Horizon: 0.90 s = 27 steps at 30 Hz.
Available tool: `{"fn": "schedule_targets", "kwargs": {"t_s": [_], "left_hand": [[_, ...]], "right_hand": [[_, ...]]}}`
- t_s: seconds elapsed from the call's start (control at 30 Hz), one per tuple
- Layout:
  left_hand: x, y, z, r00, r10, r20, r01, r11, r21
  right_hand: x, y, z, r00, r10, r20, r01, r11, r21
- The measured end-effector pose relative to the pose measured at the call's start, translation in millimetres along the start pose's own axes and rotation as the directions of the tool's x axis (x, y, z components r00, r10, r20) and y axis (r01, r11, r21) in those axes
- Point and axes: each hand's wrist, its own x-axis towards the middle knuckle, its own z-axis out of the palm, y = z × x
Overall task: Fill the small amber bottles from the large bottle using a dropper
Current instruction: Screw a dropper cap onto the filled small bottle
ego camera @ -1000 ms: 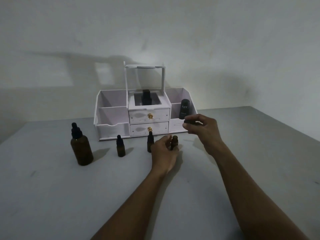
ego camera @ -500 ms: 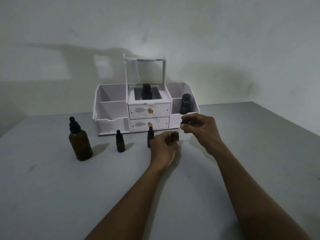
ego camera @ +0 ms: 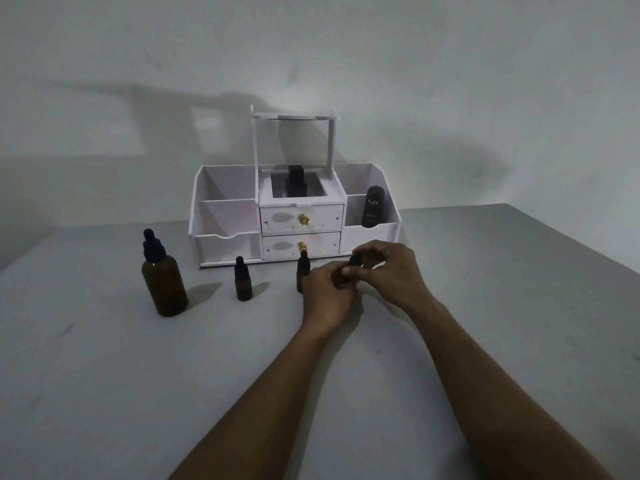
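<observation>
The large amber bottle (ego camera: 164, 285) with a black dropper cap stands upright at the left of the grey table (ego camera: 104, 375). A small amber bottle (ego camera: 243, 285) with a black cap stands to its right, and a second capped one (ego camera: 302, 271) peeks out just left of my left hand. My left hand (ego camera: 327, 294) is wrapped around a third small bottle, which it hides almost fully. My right hand (ego camera: 388, 270) pinches that bottle's black dropper cap (ego camera: 354, 261) right on top of it. Both hands touch each other.
A white cosmetic organiser (ego camera: 294, 216) with two drawers and a raised frame stands at the back against the wall. A black tube (ego camera: 371, 206) marked Kahf stands in its right compartment and a dark bottle (ego camera: 295, 185) in its middle tray.
My right hand has come down and left, bringing the dropper cap from above the organiser's front onto the small bottle held in my left hand. The other bottles have not moved.
</observation>
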Motion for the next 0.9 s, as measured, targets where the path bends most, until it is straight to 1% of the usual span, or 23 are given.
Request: {"fn": "schedule_targets", "kwargs": {"t_s": [0.17, 0.37, 0.53, 0.7, 0.83, 0.9], "left_hand": [[0.2, 1.7, 1.4, 0.999, -0.053, 0.013, 0.053, 0.999, -0.004], [0.3, 1.1, 1.0, 0.999, -0.031, 0.01, 0.031, 0.999, 0.014], [-0.2, 2.1, 0.1, 0.999, -0.047, 0.003, 0.047, 0.999, -0.003], [-0.4, 2.5, -0.3, 0.999, -0.038, 0.017, 0.038, 0.999, -0.003], [-0.8, 2.0, 0.0, 1.0, -0.021, 0.001, 0.021, 1.0, 0.016], [-1.2, 2.6, 0.9, 1.0, -0.023, 0.004, 0.023, 1.0, 0.018]], "right_hand": [[-0.3, -0.7, 1.8, 0.997, -0.075, -0.013, 0.075, 0.997, 0.007], [3.5, 2.4, 5.0, 0.996, -0.076, -0.042, 0.075, 0.997, -0.011], [1.7, 1.0, 5.5, 0.994, -0.066, -0.082, 0.069, 0.997, 0.029], [2.0, 2.1, 3.2, 0.995, -0.078, -0.067, 0.079, 0.997, 0.018], [1.2, 2.8, 2.6, 0.995, -0.041, -0.093, 0.048, 0.996, 0.078], [0.0, 2.7, 1.8, 0.994, -0.047, -0.097, 0.058, 0.992, 0.114]]}}
